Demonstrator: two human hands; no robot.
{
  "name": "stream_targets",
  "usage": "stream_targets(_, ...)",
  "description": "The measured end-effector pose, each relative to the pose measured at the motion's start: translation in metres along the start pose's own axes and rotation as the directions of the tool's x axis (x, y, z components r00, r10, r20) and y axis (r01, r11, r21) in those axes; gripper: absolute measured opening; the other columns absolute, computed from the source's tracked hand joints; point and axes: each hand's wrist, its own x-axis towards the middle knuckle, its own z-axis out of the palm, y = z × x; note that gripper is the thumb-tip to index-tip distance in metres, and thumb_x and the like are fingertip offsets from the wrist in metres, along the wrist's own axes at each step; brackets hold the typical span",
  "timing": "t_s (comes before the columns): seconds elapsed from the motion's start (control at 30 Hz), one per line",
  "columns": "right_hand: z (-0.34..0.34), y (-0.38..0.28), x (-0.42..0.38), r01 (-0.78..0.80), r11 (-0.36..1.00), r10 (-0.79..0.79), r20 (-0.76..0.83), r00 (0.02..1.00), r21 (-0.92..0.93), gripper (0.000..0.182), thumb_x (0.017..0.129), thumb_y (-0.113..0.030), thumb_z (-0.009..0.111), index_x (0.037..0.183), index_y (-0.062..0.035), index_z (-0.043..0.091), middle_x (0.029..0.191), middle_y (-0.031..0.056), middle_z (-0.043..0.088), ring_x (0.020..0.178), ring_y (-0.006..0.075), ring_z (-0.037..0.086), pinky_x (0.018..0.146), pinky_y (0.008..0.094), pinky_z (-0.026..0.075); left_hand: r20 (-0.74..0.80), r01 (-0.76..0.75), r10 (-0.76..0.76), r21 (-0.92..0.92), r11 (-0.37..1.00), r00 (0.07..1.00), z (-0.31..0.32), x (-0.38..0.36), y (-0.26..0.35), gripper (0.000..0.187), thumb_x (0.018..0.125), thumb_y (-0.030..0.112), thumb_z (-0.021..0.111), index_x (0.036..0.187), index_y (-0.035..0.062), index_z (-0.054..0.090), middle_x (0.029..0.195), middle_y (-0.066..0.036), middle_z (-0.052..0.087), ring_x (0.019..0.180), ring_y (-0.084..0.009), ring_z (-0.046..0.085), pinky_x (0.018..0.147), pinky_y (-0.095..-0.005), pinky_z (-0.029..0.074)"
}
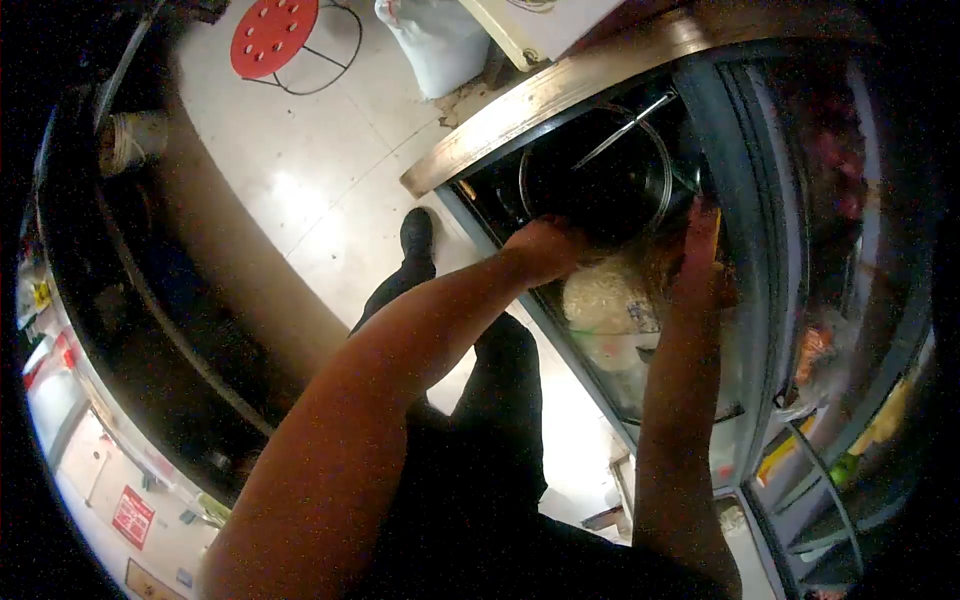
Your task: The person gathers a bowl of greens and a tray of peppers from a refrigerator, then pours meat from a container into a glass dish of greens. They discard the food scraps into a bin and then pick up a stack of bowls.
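Observation:
A large dark round pot (pixel 600 180) sits inside an open refrigerated cabinet, its thin shiny rim catching the light. A long metal utensil handle (pixel 628 130) leans across it; its lower end is lost in the dark. At the near left of the rim is my left hand (pixel 545 248), closed, its fingertips hidden in shadow. My right hand (pixel 700 240) is by the pot's right side, beside a small yellow strip (pixel 717 235); its fingers are too dark and blurred to read. Below the pot, between my forearms, lies a clear bag of pale food (pixel 610 300).
The cabinet's metal-edged top (pixel 560 90) borders the far side, with a dark door frame (pixel 735 200) at right. Door shelves (pixel 825 500) hold several packages. On the floor stand a red round stool (pixel 275 38) and a white sack (pixel 435 45). A dark counter (pixel 190 300) runs along the left.

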Motion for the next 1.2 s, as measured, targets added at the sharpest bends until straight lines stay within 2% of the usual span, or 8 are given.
stream_targets(0.07,0.011,0.001,0.013,0.013,1.0,-0.013,-0.007,1.0,0.008,0.031,0.08,-0.028,0.05,0.098,-0.0024,0.05,0.092,0.012,0.054,0.082,0.023,0.051,0.067,0.0344,0.044,-0.13,-0.155,0.178,0.169,0.973,0.975,0.025,0.015,-0.023,0.038,0.071,0.028,0.056,0.104,0.0096,0.052,0.096,-0.017,0.054,0.085,-0.0323,0.054,0.074,-0.0399,0.046)
stream_targets(0.7,0.05,0.013,0.034,-0.076,0.995,0.063,-0.165,0.984,-0.072,0.027,0.079,-0.027,0.054,0.095,-0.0053,0.05,0.089,0.01,0.053,0.079,0.0198,0.051,0.065,0.031,0.044,-0.027,-0.113,0.118,0.135,0.984,0.993,0.009,0.011,-0.021,0.033,0.074,0.021,0.048,0.105,0.0094,0.052,0.1,-0.017,0.053,0.091,-0.033,0.052,0.076,-0.0398,0.046)
stream_targets(0.93,0.075,0.002,-0.057,-0.137,0.969,0.055,-0.361,0.931,-0.204,0.026,0.078,-0.026,0.055,0.094,-0.0063,0.051,0.088,0.0093,0.052,0.078,0.0186,0.051,0.064,0.0298,0.045,-0.045,-0.247,0.253,0.105,0.963,0.966,-0.017,-0.007,-0.004,0.03,0.075,0.021,0.047,0.103,0.0124,0.054,0.099,-0.014,0.055,0.093,-0.0325,0.051,0.081,-0.0399,0.043)
stream_targets(1.0,0.077,0.003,-0.102,-0.211,0.891,0.017,-0.434,0.901,-0.403,0.025,0.078,-0.026,0.055,0.094,-0.0066,0.051,0.088,0.0091,0.052,0.078,0.0183,0.051,0.064,0.0295,0.045,-0.052,-0.251,0.252,0.02,0.968,0.966,-0.021,-0.01,-0.003,0.029,0.075,0.021,0.047,0.103,0.0135,0.054,0.1,-0.014,0.054,0.096,-0.0314,0.05,0.084,-0.0406,0.04)
stream_targets(1.03,0.047,0.005,-0.127,-0.147,0.627,-0.093,-0.261,0.961,-0.765,0.035,0.078,-0.028,0.053,0.104,-0.0055,0.046,0.094,0.0101,0.051,0.081,0.0175,0.05,0.065,0.0311,0.044,-0.084,-0.274,0.304,0.258,0.927,0.949,-0.009,0.0,-0.013,0.028,0.075,0.022,0.047,0.099,0.0096,0.055,0.1,-0.014,0.054,0.096,-0.0307,0.049,0.084,-0.0395,0.04)
stream_targets(1.1,0.039,-0.002,-0.18,-0.266,0.304,0.014,-0.275,0.961,-0.915,0.045,0.078,-0.029,0.053,0.113,-0.0034,0.041,0.101,0.0112,0.049,0.085,0.0175,0.05,0.067,0.032,0.043,-0.101,-0.277,0.366,0.481,0.832,0.925,0.016,0.012,-0.035,0.029,0.075,0.024,0.047,0.095,0.0058,0.056,0.101,-0.015,0.053,0.096,-0.0299,0.049,0.084,-0.0384,0.04)
stream_targets(1.17,0.028,-0.013,-0.225,-0.436,0.342,0.03,-0.454,0.89,-0.832,0.042,0.077,-0.024,0.055,0.109,-0.0022,0.041,0.099,0.0107,0.05,0.084,0.0186,0.05,0.068,0.0306,0.042,-0.465,-0.046,0.403,0.608,0.792,0.788,0.033,0.015,-0.05,0.044,0.072,0.027,0.054,0.11,0.0059,0.047,0.11,-0.016,0.045,0.102,-0.0305,0.045,0.09,-0.0375,0.035)
stream_targets(1.2,-0.016,-0.012,-0.239,-0.406,0.345,-0.035,-0.444,0.895,-0.846,0.04,0.076,-0.023,0.056,0.108,-0.0021,0.042,0.098,0.0104,0.05,0.083,0.0187,0.05,0.068,0.0303,0.042,-0.463,-0.051,0.407,0.609,0.792,0.787,0.031,0.009,-0.042,0.044,0.072,0.027,0.054,0.11,0.0059,0.047,0.11,-0.016,0.045,0.102,-0.0305,0.045,0.09,-0.0375,0.035)
